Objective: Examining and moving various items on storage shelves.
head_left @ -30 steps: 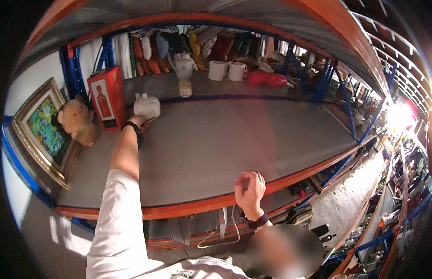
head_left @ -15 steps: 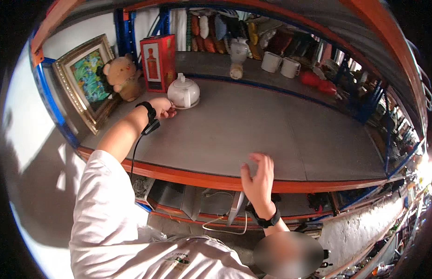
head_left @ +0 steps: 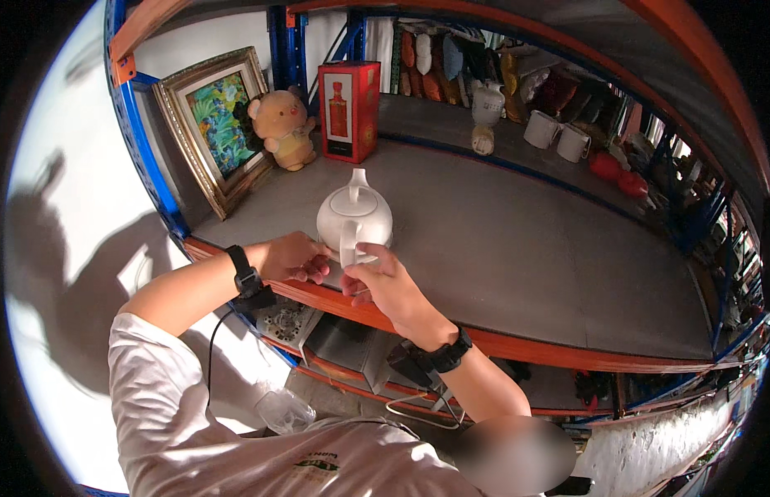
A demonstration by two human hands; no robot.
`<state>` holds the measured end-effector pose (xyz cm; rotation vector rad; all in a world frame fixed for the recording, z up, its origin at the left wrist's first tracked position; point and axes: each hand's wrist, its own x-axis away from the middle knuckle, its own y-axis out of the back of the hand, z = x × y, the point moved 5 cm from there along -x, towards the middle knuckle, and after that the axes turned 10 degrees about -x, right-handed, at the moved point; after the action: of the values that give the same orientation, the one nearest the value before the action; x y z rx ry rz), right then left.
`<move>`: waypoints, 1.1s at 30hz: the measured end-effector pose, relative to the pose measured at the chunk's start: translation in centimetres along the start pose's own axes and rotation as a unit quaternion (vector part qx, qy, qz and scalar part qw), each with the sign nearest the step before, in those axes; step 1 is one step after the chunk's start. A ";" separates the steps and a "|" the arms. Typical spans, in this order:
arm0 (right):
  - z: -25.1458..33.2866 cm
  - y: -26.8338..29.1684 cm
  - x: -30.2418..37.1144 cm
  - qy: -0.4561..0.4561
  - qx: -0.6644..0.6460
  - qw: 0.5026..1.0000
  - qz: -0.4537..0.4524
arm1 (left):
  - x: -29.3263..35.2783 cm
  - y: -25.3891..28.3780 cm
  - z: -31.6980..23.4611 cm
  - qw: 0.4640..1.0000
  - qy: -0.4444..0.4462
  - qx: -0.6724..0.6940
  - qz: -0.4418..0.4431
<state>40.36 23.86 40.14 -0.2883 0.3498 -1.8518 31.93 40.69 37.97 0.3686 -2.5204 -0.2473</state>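
A white teapot (head_left: 370, 222), with its lid on and its spout pointing to the back, sits near the shelf's front edge. Its handle (head_left: 348, 242) faces me. My left hand (head_left: 294, 257) is closed at the lower left of the pot, its fingertips on the rim of a white saucer (head_left: 328, 251) that the pot mostly hides. Around the lower end of the handle, the fingers and thumb of my right hand (head_left: 385, 286) close in from the right. The wrists wear black bands.
On the grey shelf (head_left: 517, 248), a framed painting (head_left: 219, 124), a plush bear (head_left: 284, 132) and a red box (head_left: 348, 112) stand at the back left. Beyond are a white vase (head_left: 488, 103), white mugs (head_left: 541, 129) and red round objects (head_left: 618, 176). An orange beam (head_left: 534, 344) runs along the front.
The teapot has come from beside the red box toward the front edge, with my left hand at its saucer. My right hand has moved left, from open in the air to the handle.
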 end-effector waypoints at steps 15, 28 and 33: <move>-0.4 -4.6 0.9 -0.101 -0.067 0.991 0.057 | 1.7 0.3 0.2 0.990 -0.055 -0.025 0.127; -1.4 -2.7 4.1 -0.014 -0.072 0.995 -0.074 | 0.9 -1.1 1.6 0.993 -0.092 0.069 0.004; -0.2 -2.3 8.6 -0.015 -0.115 0.992 -0.045 | 1.9 -2.1 1.4 0.991 -0.127 0.032 -0.016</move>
<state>35.68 16.33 40.97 -0.4964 0.5381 -1.8941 30.05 38.28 37.22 0.4279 -2.7793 -0.2380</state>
